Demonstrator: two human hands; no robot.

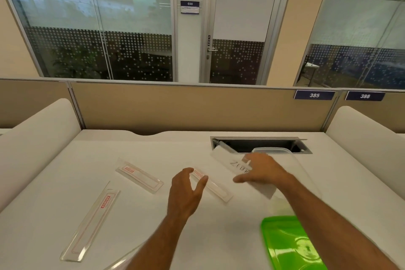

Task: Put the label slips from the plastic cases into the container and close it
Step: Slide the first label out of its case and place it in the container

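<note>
Three clear plastic cases with red print lie on the white desk: one at the near left (91, 223), one further back (140, 178), one in the middle (215, 188). My left hand (186, 193) hovers open over the middle case's left end. My right hand (260, 171) holds a white label slip (230, 161) with grey letters, tilted over the clear container (285, 155) on the right. The container's far rim shows; my right arm hides most of it. A green lid (289, 245) lies at the near right.
An open cable hatch (260, 144) is set in the desk just behind the container. Beige partition panels (175, 107) close the back, and padded white dividers (37, 144) flank both sides.
</note>
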